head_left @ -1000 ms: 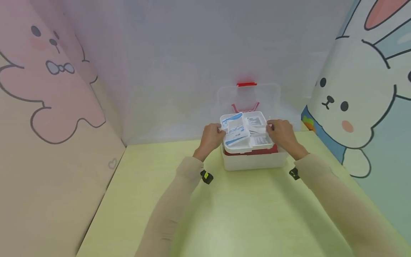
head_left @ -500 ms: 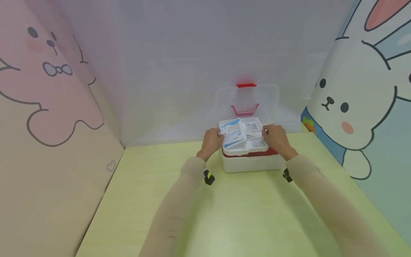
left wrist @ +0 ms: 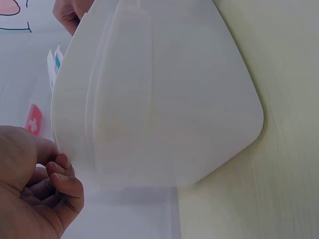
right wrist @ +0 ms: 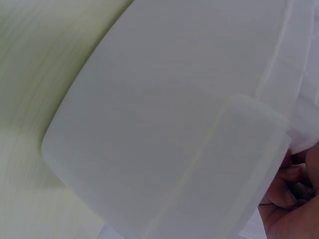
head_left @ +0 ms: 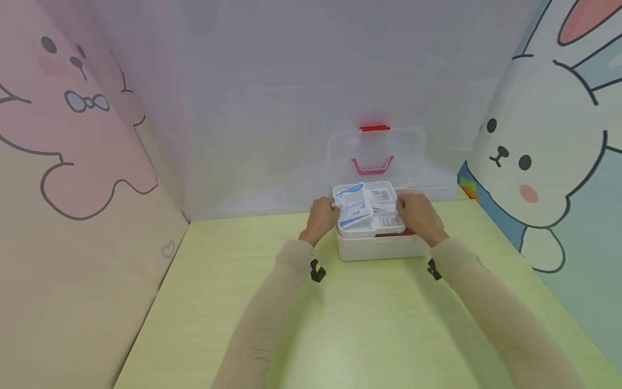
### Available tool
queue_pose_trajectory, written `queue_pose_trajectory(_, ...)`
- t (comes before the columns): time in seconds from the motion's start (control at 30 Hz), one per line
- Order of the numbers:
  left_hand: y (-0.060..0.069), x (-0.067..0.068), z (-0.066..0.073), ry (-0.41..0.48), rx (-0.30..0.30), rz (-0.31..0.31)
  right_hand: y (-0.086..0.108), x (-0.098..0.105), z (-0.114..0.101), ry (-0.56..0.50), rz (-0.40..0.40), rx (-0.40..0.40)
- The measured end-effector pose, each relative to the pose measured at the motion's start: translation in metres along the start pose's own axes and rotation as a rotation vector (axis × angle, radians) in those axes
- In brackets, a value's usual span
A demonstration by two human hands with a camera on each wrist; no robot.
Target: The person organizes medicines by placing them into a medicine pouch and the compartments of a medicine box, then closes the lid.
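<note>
A white compartment tray [head_left: 362,233] sits at the top of a white storage box [head_left: 384,250], slightly left of the box's right end. On the tray lies a blue-and-white packet [head_left: 355,208] marked "Surgical", beside other white packets [head_left: 387,221]. My left hand [head_left: 323,219] pinches the tray's left rim. At the tray's right side, my right hand [head_left: 420,216] grips the rim with curled fingers; its fingertips are partly hidden in the head view. Both wrist views mostly show the box's smooth outer wall [left wrist: 199,89], with curled fingers [left wrist: 67,184] at its upper edge.
The box's clear lid [head_left: 408,148] stands raised behind it, with a red latch [head_left: 374,128] and a pinkish-red handle [head_left: 373,169]. A pale wall rises close behind. The light yellow-green table [head_left: 359,324] extends in front. Printed cartoon panels flank both sides.
The tray has come down and slightly left, from a raised tilt to lying nearly level in the box. Both hands have moved with it, still holding its ends.
</note>
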State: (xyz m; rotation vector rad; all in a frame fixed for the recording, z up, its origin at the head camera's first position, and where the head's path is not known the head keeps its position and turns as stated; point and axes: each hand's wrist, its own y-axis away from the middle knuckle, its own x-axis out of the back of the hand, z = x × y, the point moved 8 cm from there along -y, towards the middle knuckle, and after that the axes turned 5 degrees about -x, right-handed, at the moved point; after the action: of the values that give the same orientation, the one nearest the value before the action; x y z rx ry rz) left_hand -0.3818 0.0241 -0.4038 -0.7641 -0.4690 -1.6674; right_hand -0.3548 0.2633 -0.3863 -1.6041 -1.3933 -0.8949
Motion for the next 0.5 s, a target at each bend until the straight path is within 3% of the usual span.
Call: queue_pose_trajectory(0.5,0.0043,0.0016,0.0027,-0.015,-0.024,0.012,0.0029,0.0017,-0.0015,-0.015,-0.012,-0.009)
